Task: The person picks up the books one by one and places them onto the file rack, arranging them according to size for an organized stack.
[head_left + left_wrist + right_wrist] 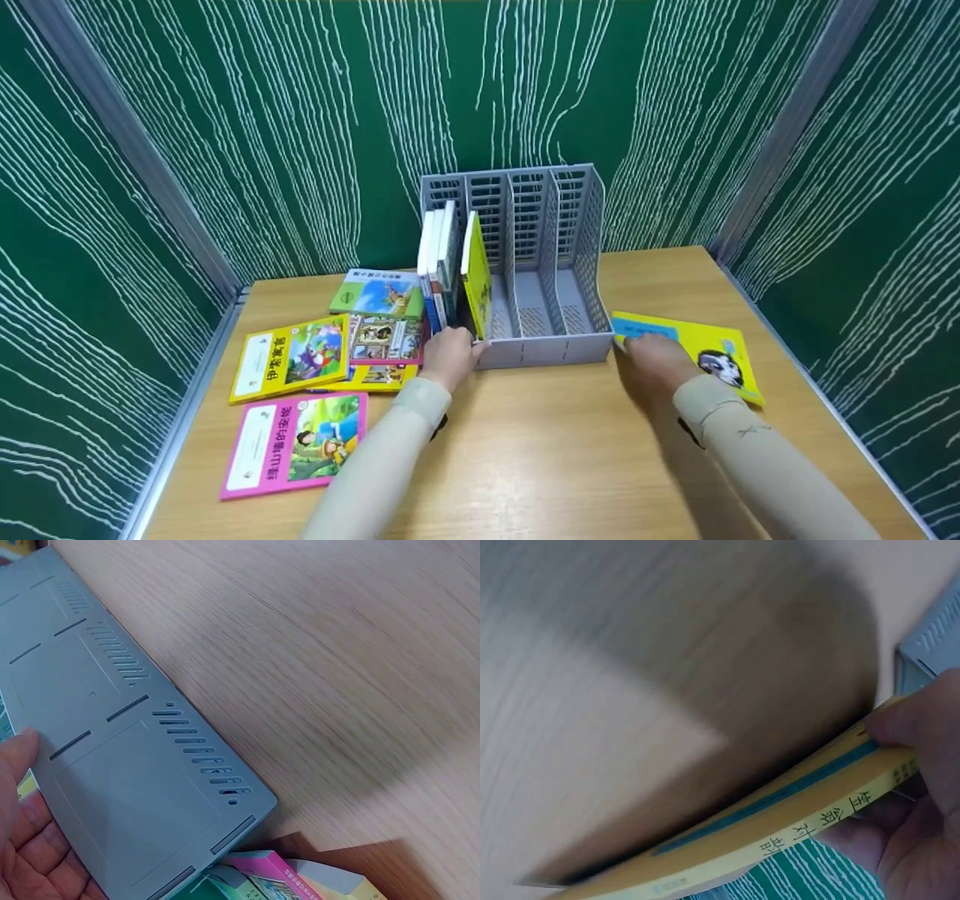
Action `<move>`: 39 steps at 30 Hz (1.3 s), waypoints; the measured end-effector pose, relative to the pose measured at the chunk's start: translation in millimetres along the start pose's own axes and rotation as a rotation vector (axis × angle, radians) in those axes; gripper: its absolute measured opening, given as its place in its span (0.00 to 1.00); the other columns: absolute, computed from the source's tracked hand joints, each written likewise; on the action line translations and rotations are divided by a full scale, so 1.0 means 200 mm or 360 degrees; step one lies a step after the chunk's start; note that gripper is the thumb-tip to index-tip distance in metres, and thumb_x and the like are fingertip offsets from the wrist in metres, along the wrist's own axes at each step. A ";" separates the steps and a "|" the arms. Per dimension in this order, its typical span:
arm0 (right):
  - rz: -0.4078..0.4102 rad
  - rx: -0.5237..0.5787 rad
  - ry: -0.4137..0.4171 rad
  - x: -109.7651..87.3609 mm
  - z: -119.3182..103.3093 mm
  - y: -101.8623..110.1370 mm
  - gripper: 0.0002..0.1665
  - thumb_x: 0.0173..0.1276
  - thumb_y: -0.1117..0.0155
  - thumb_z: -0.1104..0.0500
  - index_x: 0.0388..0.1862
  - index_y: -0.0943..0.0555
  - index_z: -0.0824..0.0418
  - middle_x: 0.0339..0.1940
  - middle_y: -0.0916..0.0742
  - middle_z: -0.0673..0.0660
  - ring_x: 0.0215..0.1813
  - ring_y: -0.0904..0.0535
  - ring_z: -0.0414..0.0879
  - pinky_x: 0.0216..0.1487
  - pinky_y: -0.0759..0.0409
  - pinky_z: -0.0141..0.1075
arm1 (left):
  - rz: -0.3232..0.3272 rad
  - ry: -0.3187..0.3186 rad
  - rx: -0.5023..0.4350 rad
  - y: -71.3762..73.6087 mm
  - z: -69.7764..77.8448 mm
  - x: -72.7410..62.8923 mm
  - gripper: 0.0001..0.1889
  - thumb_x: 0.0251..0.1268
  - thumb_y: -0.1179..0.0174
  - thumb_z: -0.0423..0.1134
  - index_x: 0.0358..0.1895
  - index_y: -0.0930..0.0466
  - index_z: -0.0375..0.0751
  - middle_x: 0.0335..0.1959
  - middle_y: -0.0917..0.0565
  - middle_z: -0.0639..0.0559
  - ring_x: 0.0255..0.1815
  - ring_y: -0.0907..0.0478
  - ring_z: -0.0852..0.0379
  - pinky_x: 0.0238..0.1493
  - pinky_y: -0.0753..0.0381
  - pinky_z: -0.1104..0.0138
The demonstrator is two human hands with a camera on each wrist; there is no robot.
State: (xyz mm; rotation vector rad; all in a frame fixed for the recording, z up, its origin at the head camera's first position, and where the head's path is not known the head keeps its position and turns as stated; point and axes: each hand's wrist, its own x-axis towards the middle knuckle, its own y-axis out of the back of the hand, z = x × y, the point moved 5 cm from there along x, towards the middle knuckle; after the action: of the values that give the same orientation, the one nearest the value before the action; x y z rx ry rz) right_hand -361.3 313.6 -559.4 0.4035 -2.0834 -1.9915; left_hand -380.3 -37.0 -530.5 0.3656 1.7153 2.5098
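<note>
My left hand (450, 356) grips the front left lip of a grey file rack (559, 352). In the left wrist view, its thumb presses the slotted grey panel (135, 817) while the fingers curl behind the edge. To the right of the rack, my right hand (656, 360) pinches the near end of a yellow book (716, 337) with a blue patch and a black-and-white picture on its cover. The right wrist view shows the book's spine (810, 829) between thumb and fingers. Several white-edged books (439, 247) stand in the leftmost compartment, with a yellow book (476, 277) upright beside them.
Left of the rack lie several overlapping books, among them a green one (379, 292) and a yellow one (292, 358). A pink book (296, 444) lies nearer the front. Green walls with white streaks (390, 90) enclose the wooden table (540, 450) at the back and sides.
</note>
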 end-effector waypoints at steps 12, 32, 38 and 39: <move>0.0279 0.0246 -0.0382 -0.05 0.12 0.26 0.34 0.73 0.44 0.68 0.78 0.29 0.73 0.50 0.13 0.80 0.37 0.17 0.66 0.46 0.11 0.63 | -0.0099 0.0062 -0.0020 0.00 -0.01 0.00 0.22 0.80 0.35 0.55 0.39 0.08 0.37 0.18 0.22 0.53 0.23 0.25 0.54 0.30 0.23 0.60; 0.1368 0.1089 -0.0563 -0.24 0.04 0.53 0.29 0.79 0.46 0.71 0.77 0.23 0.66 0.63 0.13 0.76 0.60 0.13 0.75 0.55 0.15 0.71 | -0.0023 0.0007 0.0017 0.01 0.01 -0.01 0.24 0.77 0.33 0.56 0.30 0.10 0.39 0.24 0.12 0.45 0.32 0.10 0.44 0.35 0.11 0.48; 0.1657 0.1186 -0.0488 -0.28 0.00 0.58 0.29 0.82 0.42 0.69 0.79 0.23 0.59 0.66 0.12 0.69 0.61 0.12 0.70 0.53 0.13 0.48 | -0.0098 0.0044 -0.0003 -0.01 0.00 0.00 0.24 0.79 0.35 0.58 0.36 0.09 0.39 0.18 0.21 0.54 0.23 0.22 0.55 0.28 0.22 0.59; 0.1709 0.1198 -0.0471 -0.29 -0.01 0.59 0.30 0.82 0.42 0.69 0.79 0.23 0.57 0.66 0.12 0.67 0.62 0.12 0.68 0.52 0.14 0.41 | -0.0106 0.0047 -0.0004 -0.01 0.00 0.00 0.24 0.79 0.36 0.58 0.37 0.08 0.39 0.18 0.22 0.54 0.22 0.24 0.56 0.28 0.23 0.61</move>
State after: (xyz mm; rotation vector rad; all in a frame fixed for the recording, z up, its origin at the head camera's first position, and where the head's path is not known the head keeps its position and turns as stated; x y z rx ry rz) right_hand -311.1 336.6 -440.8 -0.8000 -2.3500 -0.6568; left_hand -381.0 -36.7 -532.5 0.2678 1.7050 2.4829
